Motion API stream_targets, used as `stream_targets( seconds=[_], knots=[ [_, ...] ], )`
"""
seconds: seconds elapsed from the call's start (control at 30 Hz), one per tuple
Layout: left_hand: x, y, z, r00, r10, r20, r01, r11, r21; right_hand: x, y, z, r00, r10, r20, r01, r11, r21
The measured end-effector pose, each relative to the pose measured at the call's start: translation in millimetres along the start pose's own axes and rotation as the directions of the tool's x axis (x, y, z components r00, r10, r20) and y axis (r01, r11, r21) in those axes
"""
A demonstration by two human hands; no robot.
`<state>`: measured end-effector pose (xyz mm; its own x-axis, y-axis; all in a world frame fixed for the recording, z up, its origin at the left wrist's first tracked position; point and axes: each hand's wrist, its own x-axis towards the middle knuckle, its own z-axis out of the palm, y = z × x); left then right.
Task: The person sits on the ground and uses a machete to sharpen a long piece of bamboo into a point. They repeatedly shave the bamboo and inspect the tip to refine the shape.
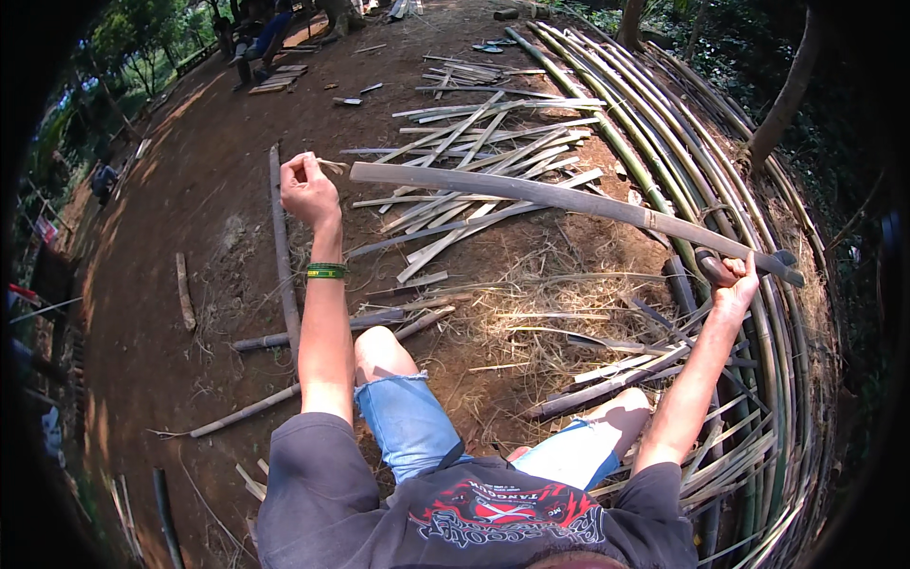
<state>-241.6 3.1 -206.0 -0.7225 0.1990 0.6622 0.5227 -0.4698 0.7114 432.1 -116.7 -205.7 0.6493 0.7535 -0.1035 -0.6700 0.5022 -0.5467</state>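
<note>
Brown earth (142,313) is filling the frame's left side. Left hand (311,192), upper left of centre, is pinching a thin fibrous shred (334,167). Long bamboo slat (531,192) is arching from upper centre to right; probably light, stiff yet springy, edges maybe sharp, best held by its broad faces near mid-length. Right hand (732,280), right of frame, is clenching the slat near its right end. Bamboo poles (781,341) are lining the far right.
</note>
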Motion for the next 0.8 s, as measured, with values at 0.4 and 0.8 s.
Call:
stream_targets(
  seconds=[0.4,0.8],
  knots=[
    [-96.6,-71.7,-36.3,0.607,-0.413,0.679,0.304,0.91,0.281,33.8,-64.4,-70.8,0.948,-0.254,-0.19,0.233,0.964,-0.129],
    [-139.4,103.3,72.9,0.436,-0.213,0.875,0.835,0.46,-0.303,33.6,-54.2,-84.4,0.977,-0.177,-0.12,0.18,0.984,0.015]
  ],
)
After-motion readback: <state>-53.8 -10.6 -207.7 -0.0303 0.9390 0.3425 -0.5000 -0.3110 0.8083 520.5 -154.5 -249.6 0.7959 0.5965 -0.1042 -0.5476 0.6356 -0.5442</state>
